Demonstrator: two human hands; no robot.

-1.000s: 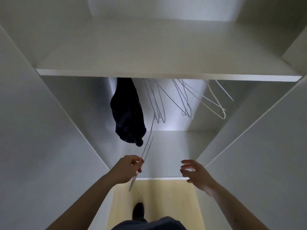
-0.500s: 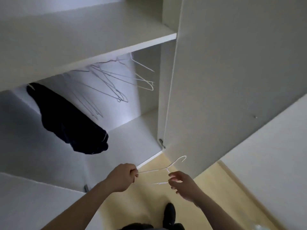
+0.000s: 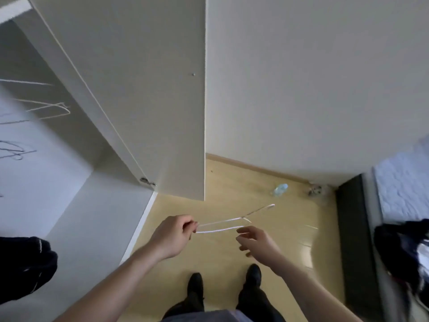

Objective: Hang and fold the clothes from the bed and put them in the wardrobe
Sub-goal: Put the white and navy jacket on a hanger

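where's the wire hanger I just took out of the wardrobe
In the head view the wire hanger is low in the middle, held out over the wooden floor: the left hand pinches one end, the right hand is at its other side.

Two bare forearms in view, no sleeves down to the wrists, no watch, rings or bands visible. Left hand [image 3: 173, 233] at about 9 o'clock of frame centre-bottom, right hand [image 3: 256, 239] at about 3 o'clock from it. Fingernails too small to tell. Lower body: dark trousers [image 3: 253, 298], near black, both legs visible at 6 o'clock. Dark shoes or socks [image 3: 195, 283], same tone as the trousers, can't tell which. Grey-blue fabric edge [image 3: 209, 316] at the very bottom, probably a top's hem, blurred.
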